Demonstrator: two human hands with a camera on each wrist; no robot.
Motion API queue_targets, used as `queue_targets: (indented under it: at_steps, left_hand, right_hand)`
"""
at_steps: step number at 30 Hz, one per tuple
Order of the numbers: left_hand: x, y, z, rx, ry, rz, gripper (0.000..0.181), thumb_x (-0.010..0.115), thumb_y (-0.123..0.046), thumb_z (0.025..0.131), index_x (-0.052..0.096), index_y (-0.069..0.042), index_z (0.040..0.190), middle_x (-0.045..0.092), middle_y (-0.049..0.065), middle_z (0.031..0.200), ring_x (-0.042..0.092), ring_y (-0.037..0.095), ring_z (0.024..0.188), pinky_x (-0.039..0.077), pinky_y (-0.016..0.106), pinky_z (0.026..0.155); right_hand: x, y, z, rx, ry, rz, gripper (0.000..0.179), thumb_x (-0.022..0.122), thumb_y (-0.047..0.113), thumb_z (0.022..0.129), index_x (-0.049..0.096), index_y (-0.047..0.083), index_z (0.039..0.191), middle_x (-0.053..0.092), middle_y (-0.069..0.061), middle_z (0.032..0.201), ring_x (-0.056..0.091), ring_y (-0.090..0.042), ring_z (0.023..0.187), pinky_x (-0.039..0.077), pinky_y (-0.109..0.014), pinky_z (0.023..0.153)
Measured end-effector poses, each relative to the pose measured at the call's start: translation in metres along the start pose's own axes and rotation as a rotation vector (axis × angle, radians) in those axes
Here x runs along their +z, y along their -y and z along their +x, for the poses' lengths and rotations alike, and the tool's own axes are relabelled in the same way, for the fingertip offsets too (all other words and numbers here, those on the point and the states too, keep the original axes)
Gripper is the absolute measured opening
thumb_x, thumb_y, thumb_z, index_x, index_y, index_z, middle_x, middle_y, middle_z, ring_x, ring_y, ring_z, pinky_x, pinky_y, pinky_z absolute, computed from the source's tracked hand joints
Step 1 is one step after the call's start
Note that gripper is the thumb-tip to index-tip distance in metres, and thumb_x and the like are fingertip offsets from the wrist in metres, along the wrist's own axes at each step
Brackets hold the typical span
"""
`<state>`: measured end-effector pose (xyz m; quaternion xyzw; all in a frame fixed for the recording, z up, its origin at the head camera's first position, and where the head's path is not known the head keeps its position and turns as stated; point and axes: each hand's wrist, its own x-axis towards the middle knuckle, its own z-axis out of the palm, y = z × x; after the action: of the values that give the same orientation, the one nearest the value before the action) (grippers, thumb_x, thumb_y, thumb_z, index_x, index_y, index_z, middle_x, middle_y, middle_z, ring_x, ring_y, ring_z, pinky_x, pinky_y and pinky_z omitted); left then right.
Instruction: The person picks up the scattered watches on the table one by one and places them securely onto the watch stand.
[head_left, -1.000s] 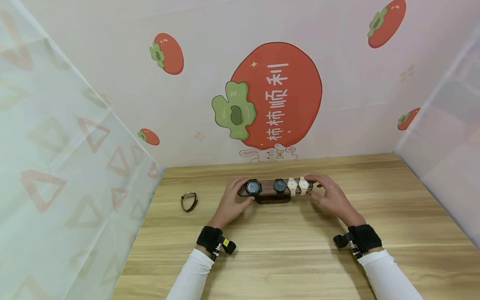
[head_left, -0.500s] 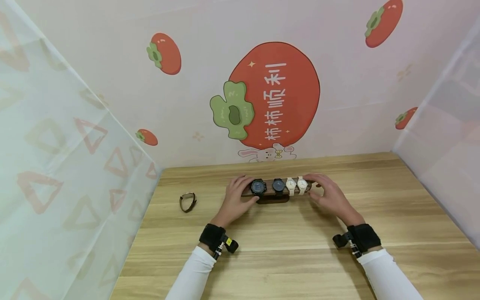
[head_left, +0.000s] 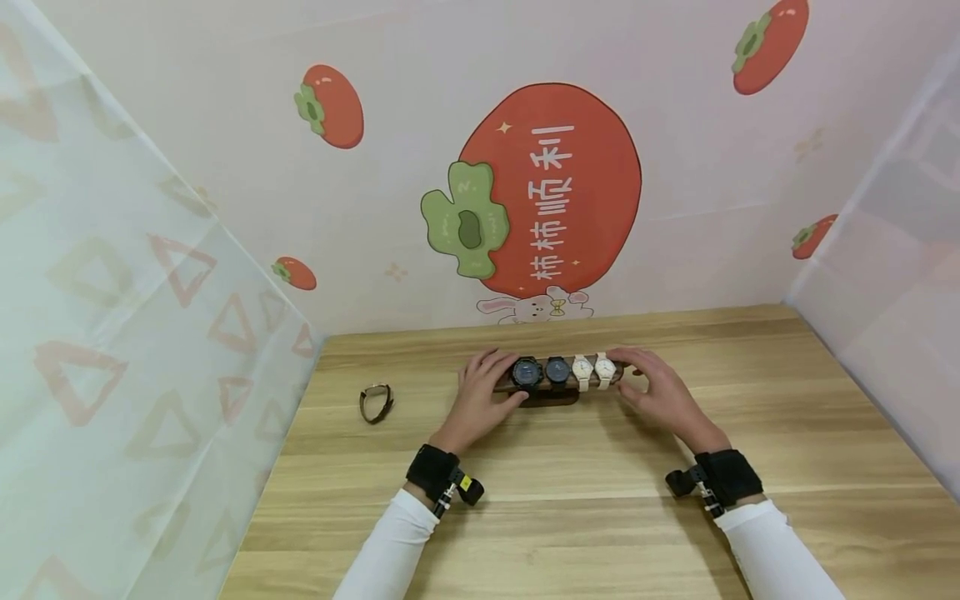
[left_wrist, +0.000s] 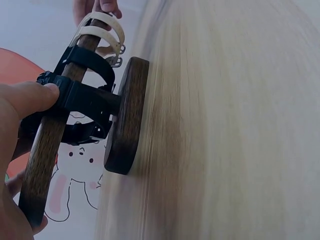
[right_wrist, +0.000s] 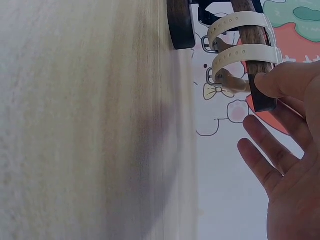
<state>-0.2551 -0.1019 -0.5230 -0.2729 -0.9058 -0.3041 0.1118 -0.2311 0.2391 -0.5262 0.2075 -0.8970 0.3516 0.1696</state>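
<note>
A dark wooden watch stand (head_left: 549, 399) stands near the back of the table, its crossbar carrying several watches. My left hand (head_left: 480, 402) holds the large black watch (head_left: 527, 373) around the bar, thumb pressed on its strap (left_wrist: 80, 97). The bar's left end (left_wrist: 37, 185) reaches into the palm. Beside that watch hangs a second black watch (head_left: 558, 371), then two cream watches (head_left: 582, 370) toward the right end. My right hand (head_left: 663, 398) pinches the bar's right end (right_wrist: 262, 95) between thumb and forefinger, its other fingers spread.
A thin brown-strapped watch (head_left: 377, 404) lies on its side at the table's left. The wooden table (head_left: 570, 517) meets a white printed back wall (head_left: 390, 208), with side panels at left and right.
My left hand has slid the large black watch rightward along the bar, close up to the second black watch. The right hand keeps its place on the bar's end.
</note>
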Motion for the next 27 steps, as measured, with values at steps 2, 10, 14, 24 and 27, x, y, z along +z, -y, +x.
queue_targets:
  at_steps: [2,10,14,24,27]
  left_hand:
    - [0.0006,-0.0014,0.0006,0.000,0.005,0.004,0.066,0.078,-0.039,0.099,0.054,-0.021,0.157,0.053,0.005,0.160,0.033,0.031,0.158,0.034,0.062,0.119]
    - [0.0014,-0.0069,-0.0001,-0.005,0.000,0.023,0.067,0.078,-0.040,0.099,0.055,-0.019,0.157,0.055,0.005,0.158,0.032,0.032,0.158,0.032,0.062,0.119]
    - [0.0017,-0.0073,-0.0003,0.004,-0.009,0.036,0.068,0.079,-0.040,0.098,0.055,-0.018,0.157,0.056,0.005,0.157,0.032,0.032,0.157,0.031,0.064,0.120]
    - [0.0025,-0.0064,-0.0015,0.011,-0.015,0.025,0.070,0.079,-0.039,0.098,0.052,-0.017,0.159,0.053,0.008,0.160,0.032,0.033,0.157,0.030,0.067,0.121]
    - [0.0013,-0.0065,-0.0026,0.004,-0.014,0.007,0.070,0.079,-0.039,0.098,0.052,-0.016,0.158,0.053,0.009,0.160,0.031,0.033,0.158,0.029,0.067,0.122]
  right_hand:
    - [-0.0002,-0.0004,-0.0006,0.000,-0.004,-0.003,0.056,0.077,-0.009,0.089,0.066,0.007,0.141,0.065,-0.016,0.142,0.061,-0.033,0.124,0.060,-0.053,0.088]
    - [0.0010,-0.0016,-0.0023,0.005,-0.008,-0.003,0.056,0.077,-0.009,0.090,0.065,0.009,0.142,0.065,-0.017,0.143,0.061,-0.034,0.124,0.061,-0.055,0.088]
    - [0.0008,-0.0005,-0.0029,0.006,-0.012,-0.002,0.057,0.077,-0.009,0.090,0.065,0.008,0.143,0.065,-0.017,0.144,0.061,-0.034,0.124,0.061,-0.056,0.089]
    - [-0.0020,0.0052,-0.0033,-0.005,-0.002,-0.007,0.055,0.076,-0.008,0.091,0.064,0.005,0.143,0.063,-0.018,0.146,0.059,-0.037,0.129,0.061,-0.059,0.092]
    - [-0.0034,0.0083,-0.0033,0.004,0.015,-0.015,0.055,0.076,-0.006,0.092,0.064,0.004,0.144,0.061,-0.019,0.149,0.057,-0.040,0.133,0.060,-0.060,0.097]
